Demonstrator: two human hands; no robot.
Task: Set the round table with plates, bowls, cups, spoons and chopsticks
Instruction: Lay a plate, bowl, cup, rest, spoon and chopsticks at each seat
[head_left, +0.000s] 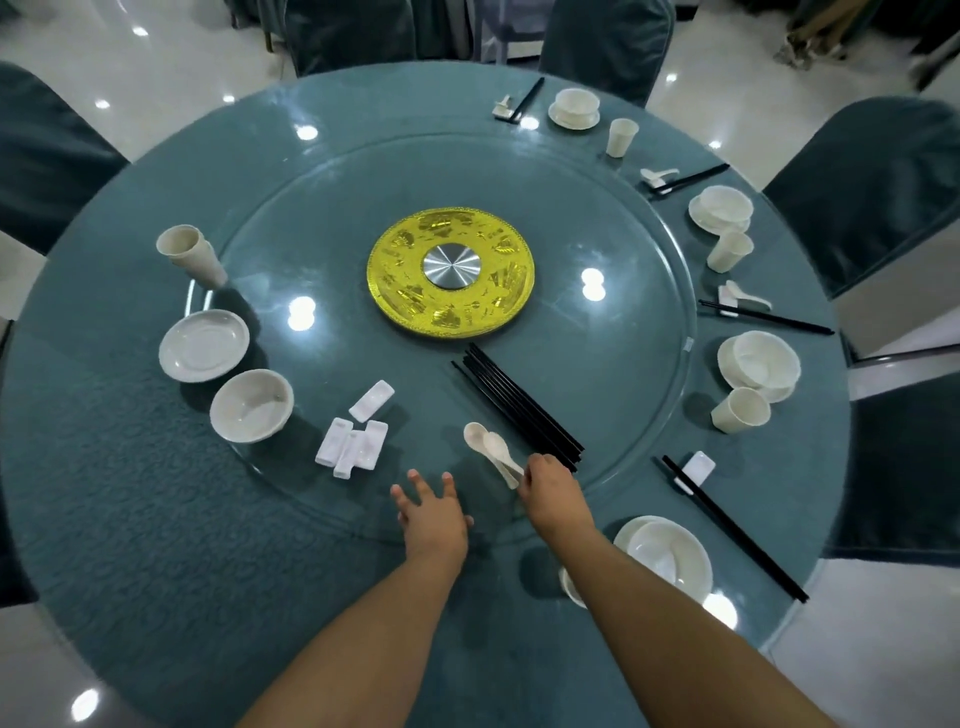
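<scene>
Head view: our right hand (545, 480) pinches the handles of the stacked spoons (491, 449) beside the chopstick bundle (519, 405); our left hand (431, 512) hovers spread, empty, just left.

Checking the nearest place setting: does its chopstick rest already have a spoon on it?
No: the nearest chopstick rest carries only black chopsticks, while the right hand grips the spoons.

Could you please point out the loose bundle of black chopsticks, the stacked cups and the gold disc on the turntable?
bundle of black chopsticks (519, 405), head view, middle of the sticks.
stacked cups (195, 257), head view, side wall.
gold disc (400, 291), head view, embossed gold ring.
</scene>
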